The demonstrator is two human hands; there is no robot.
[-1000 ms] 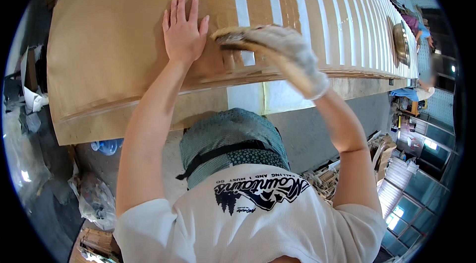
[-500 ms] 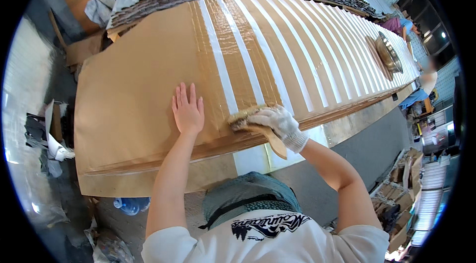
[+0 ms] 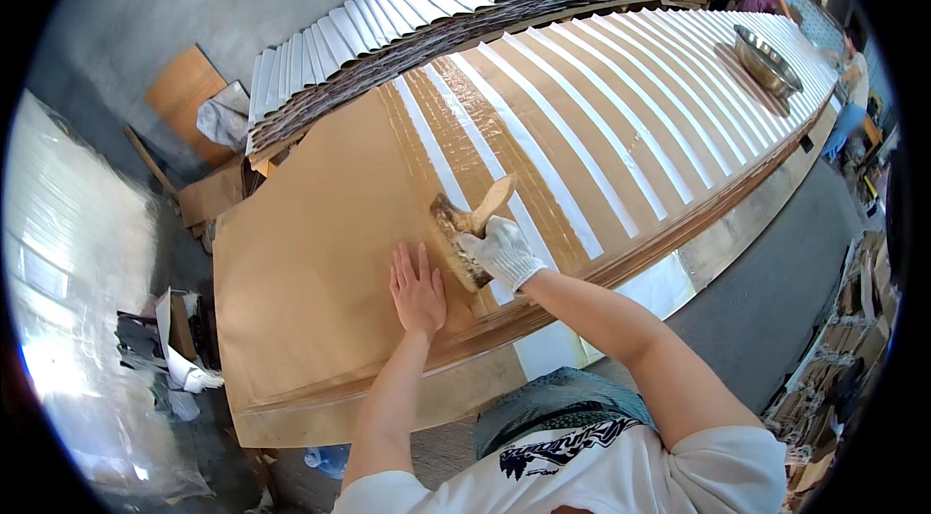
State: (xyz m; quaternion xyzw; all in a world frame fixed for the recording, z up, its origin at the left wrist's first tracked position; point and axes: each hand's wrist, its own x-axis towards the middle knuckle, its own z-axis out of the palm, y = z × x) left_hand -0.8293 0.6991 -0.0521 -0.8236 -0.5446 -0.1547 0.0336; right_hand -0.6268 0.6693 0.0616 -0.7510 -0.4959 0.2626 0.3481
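Observation:
My bare left hand point(image 3: 420, 293) lies flat with its fingers spread on brown paper sheets point(image 3: 301, 262) stacked on a long table. In a white knitted glove, my right hand point(image 3: 504, 254) grips a wide wooden brush point(image 3: 448, 223). Its handle points away from me, up and to the right, and its bristle edge rests near the border of the wet area, just right of my left fingers. Glossy wet streaks run across the paper between white strips point(image 3: 582, 223). More white strips repeat at close spacing toward the far right.
A steel bowl point(image 3: 766, 63) stands on the strips at the far right. Behind the table, a stack of white-edged corrugated sheets point(image 3: 388, 24) runs along. Two people are at the far right end. Plastic sheeting point(image 3: 87, 301) hangs at the left, and a blue bottle point(image 3: 328, 459) sits under the table.
The brush has swung round, its handle turning from toward me to away from me. My left hand still presses on the paper. The whole view has tilted and shifted.

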